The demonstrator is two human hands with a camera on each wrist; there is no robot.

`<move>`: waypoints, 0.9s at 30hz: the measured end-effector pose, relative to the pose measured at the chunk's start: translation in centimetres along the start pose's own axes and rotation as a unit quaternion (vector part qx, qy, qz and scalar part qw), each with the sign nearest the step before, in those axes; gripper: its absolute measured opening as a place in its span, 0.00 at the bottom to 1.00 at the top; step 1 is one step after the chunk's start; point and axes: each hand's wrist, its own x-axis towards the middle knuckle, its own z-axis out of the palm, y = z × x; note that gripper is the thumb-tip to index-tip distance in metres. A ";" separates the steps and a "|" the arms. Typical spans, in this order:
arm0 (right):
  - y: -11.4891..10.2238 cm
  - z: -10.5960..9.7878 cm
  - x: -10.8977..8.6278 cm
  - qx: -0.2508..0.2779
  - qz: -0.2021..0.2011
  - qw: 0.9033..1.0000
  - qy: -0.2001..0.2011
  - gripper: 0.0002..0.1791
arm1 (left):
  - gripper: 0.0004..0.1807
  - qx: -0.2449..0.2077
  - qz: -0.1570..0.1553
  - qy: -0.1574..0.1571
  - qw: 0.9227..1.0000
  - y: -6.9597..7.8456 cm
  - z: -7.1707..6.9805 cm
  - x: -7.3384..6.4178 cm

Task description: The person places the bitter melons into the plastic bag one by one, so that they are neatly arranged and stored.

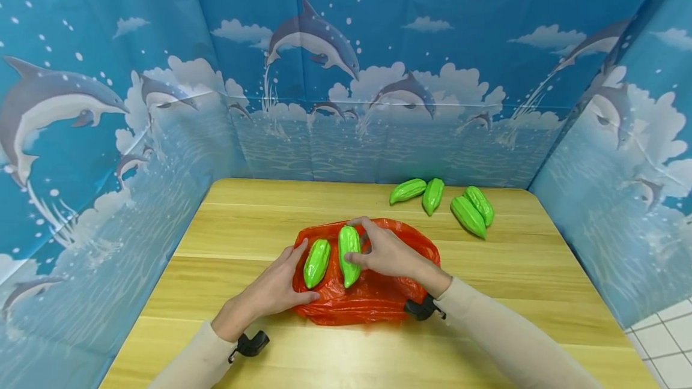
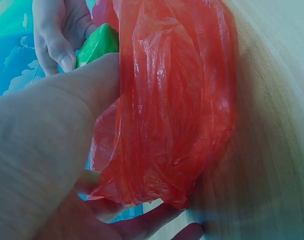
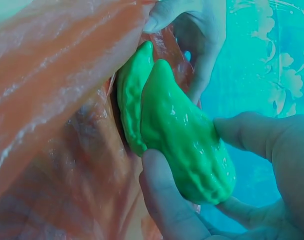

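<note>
A red plastic bag [image 1: 384, 293] lies spread with its mouth open at the middle of the table. My left hand [image 1: 278, 284] holds the bag's left edge, thumb over the near rim and fingers along the outer side. Inside the bag, close to that hand, rests one green bitter melon [image 1: 316, 264]. My right hand [image 1: 386, 251] grips a second bitter melon [image 3: 184, 135] between thumb and fingers, above the bag and just right of the first. In the right wrist view the two melons overlap, the gripped one in front.
Two loose bitter melons [image 1: 408, 191] lie apart from the bag at the table's back, and a touching pair [image 1: 469, 216] lies farther right. Dolphin-printed curtains [image 1: 346, 143] hang along the back and both sides of the wooden table [image 1: 243, 215].
</note>
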 end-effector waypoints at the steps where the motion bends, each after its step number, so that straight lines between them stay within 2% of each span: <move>1: 0.0 0.1 0.0 0.006 0.002 1.000 -0.003 0.44 | 0.69 0.000 0.000 -0.001 1.000 0.0 0.0 0.0; 8: 0.1 0.4 0.3 0.041 0.013 0.999 -0.028 0.45 | 0.69 0.003 -0.002 -0.002 1.000 0.1 -0.1 0.0; 20: -0.1 1.0 0.5 0.039 0.063 0.997 -0.030 0.46 | 0.70 0.015 0.010 0.002 1.000 0.1 -0.2 0.1; 27: 0.0 1.6 0.4 0.034 0.068 0.996 -0.043 0.45 | 0.70 0.010 0.009 0.002 1.000 -0.1 0.0 -0.1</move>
